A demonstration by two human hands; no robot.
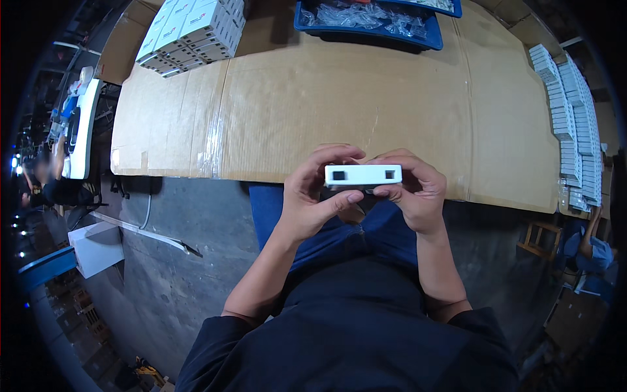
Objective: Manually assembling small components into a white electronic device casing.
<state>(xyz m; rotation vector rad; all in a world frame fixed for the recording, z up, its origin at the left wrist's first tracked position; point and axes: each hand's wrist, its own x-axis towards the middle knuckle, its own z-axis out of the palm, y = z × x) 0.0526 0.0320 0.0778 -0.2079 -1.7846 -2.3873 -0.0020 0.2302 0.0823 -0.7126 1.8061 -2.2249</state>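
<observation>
A small white box [364,174] with two dark squares on its narrow side is held level, close to my body, by the table's near edge. My left hand [305,194] grips its left end, thumb at the lower edge and fingers curled over the far side. On the other end my right hand [421,195] has a similar hold, with the thumb below. The box's far side and the fingertips behind it are hidden.
A cardboard-covered table [294,111] spans the space ahead. White boxes [196,29] are stacked at its far left. Clear plastic pieces fill a blue tray [366,40] at the back. More stacked white boxes [568,124] line the right side. Someone sits at the far left [65,189].
</observation>
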